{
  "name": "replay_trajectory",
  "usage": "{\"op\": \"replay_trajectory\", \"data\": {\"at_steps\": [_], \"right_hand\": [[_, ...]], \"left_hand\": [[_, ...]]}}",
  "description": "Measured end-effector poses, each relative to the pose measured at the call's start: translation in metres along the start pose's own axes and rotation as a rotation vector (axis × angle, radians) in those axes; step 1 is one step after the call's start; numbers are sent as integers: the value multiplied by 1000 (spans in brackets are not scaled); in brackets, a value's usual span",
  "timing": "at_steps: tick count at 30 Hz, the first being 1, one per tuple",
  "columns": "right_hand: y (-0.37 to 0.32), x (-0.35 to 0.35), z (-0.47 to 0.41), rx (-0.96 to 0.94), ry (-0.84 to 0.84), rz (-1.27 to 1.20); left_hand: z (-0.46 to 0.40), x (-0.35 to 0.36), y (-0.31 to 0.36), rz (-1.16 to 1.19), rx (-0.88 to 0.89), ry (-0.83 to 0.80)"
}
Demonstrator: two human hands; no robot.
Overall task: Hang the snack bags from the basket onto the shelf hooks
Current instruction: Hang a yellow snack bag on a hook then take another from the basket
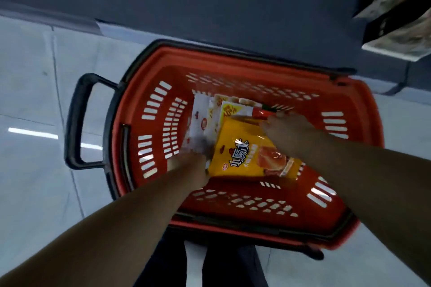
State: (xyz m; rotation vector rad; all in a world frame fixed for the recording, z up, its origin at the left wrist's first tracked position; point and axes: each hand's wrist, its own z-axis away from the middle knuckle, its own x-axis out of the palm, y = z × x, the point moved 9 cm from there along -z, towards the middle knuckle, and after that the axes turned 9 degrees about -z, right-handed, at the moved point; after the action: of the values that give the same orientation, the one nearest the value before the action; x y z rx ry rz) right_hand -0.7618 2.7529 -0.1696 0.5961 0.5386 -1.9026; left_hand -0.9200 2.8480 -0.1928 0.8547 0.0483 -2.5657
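In the red basket [363, 109] the right hand [288, 128] seems to pinch the yellow snack bag [242, 147] at its far edge, the left hand [186, 165] is too blurred to tell, and the slippery bag may slide out.

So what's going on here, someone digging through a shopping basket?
Yes. A person leans over a red plastic shopping basket on the floor, both hands among the snack bags. The right hand touches the top edge of a yellow snack bag; the left hand is by its lower corner. Nothing is hung yet.
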Motion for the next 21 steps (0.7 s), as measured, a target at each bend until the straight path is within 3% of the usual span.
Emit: {"op": "replay_trajectory", "data": {"at_steps": [4, 8, 10, 12, 15, 17, 19, 21], "right_hand": [[2, 7, -20, 83, 35, -34], [6, 9, -19, 90, 50, -346], [13, 8, -15, 84, 75, -626], [23, 1, -7, 71, 168, -868], [38, 0, 4, 124, 212, -1070], [45, -1, 12, 171, 243, -1169], [53, 0, 20, 245, 294, -1301], [57, 5, 29, 352, 319, -1431]], "left_hand": [[-16, 22, -5, 27, -47, 15], [-21, 29, -16, 100, -63, -71], [-18, 28, -18, 307, -99, -124], [-13, 21, -19, 677, -196, -117], [-10, 5, -15, 1277, -309, -126], [-16, -8, -5, 1563, -255, -148], [-21, -19, 4, 1553, -189, -188], [-25, -28, 10, 1398, -176, -189]]}}
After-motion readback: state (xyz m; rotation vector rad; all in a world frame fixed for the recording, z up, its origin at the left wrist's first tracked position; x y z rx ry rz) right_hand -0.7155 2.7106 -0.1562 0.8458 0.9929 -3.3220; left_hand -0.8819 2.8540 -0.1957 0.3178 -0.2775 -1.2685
